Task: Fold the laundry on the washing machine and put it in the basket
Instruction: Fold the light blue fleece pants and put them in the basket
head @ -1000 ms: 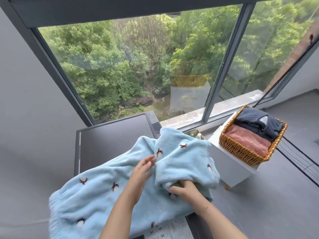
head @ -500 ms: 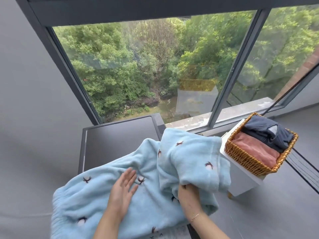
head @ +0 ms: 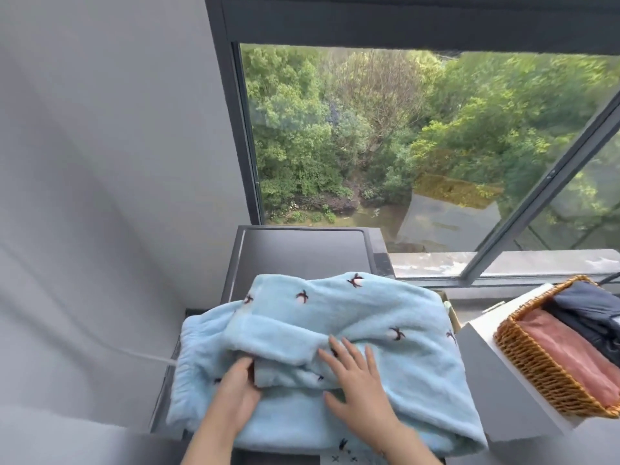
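Light-blue fleece garment (head: 335, 330) lies part-folded atop the washing machine (head: 302, 250), R hand (head: 359, 380) flat w/ fingers spread pressing it, L hand (head: 236, 394) fingertips tucked under the folded flap, wicker basket (head: 523, 360) off right w/ folded clothes (head: 567, 354).

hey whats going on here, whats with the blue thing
A person is folding a light blue fleece garment on top of the washing machine. The right hand lies flat on the cloth, fingers spread, pressing it down. The left hand has its fingers tucked at the edge of a folded-over layer. To the right, a wicker basket already holds a pink piece and a dark piece.
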Available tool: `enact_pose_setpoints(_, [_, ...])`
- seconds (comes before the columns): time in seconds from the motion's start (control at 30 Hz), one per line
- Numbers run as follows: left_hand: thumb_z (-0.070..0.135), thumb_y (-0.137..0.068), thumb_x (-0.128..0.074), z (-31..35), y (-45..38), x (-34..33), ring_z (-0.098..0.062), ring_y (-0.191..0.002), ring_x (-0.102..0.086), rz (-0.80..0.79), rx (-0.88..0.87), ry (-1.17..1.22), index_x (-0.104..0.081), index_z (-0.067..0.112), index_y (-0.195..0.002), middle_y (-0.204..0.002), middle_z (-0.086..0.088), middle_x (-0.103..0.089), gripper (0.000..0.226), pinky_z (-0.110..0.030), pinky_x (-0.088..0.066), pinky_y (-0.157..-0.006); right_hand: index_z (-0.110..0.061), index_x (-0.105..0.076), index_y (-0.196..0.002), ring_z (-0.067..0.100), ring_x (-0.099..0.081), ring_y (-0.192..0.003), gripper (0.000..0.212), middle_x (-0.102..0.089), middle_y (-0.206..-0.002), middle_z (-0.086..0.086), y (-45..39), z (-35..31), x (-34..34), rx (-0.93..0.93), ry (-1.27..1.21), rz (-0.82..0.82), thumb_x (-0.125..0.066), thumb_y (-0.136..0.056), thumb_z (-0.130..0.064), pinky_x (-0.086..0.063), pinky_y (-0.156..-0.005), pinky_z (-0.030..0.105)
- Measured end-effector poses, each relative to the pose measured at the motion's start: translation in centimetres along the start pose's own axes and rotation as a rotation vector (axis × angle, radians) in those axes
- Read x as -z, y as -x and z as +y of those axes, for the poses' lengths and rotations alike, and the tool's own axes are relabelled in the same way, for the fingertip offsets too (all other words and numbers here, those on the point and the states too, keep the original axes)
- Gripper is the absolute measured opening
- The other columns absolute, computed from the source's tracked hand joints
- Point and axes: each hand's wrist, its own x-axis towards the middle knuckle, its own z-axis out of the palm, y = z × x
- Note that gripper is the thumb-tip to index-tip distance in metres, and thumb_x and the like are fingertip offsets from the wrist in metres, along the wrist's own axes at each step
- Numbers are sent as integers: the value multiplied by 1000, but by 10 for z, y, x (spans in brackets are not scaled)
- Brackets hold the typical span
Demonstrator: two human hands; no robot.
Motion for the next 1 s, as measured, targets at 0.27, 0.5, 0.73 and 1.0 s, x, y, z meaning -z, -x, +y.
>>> enact_pose_setpoints(0.27, [-11,-87,-52,11,3,-5,-21,-111,-63,-36,-221,-268,-60,9,-119,-116,-9,-69,39,-28,-56,-85,-26,-54,-125,18,-44,-116,58,-59,-129,3,-14,-3,-1,-114,-143,406,-54,-67,-27,-32,-98,31])
enact_pose_setpoints(0.5, [-6,-90,-44,53,4,-7,-25,-109,-63,36,-359,-392,-58,13,-122,-110,-9,-69,40,-43,-49,-96,-9,-60,-127,31,-58,-116,84,-58,-131,9,18,32,1,-411,-164,445,-39,-46,7,-40,-98,32])
enact_pose_setpoints(0.73, [8,-94,-44,39,1,3,-29,-99,-65,38,-73,-435,-73,11,-93,-105,-14,-72,30,-33,-49,-76,-12,-49,-139,19,-35,-134,81,-44,-142,2,22,58,56,-451,-264,741,-30,-63,11,-27,-113,36])
enact_pose_setpoints(1.0, [24,-86,-70,29,7,-1,-19,-90,-66,-71,-58,-800,-65,0,-112,-108,-11,-70,35,-21,-54,-69,-16,-44,-137,28,-38,-132,74,-44,-141,12,47,36,9,-440,-235,731,-54,-67,7,-28,-111,41])
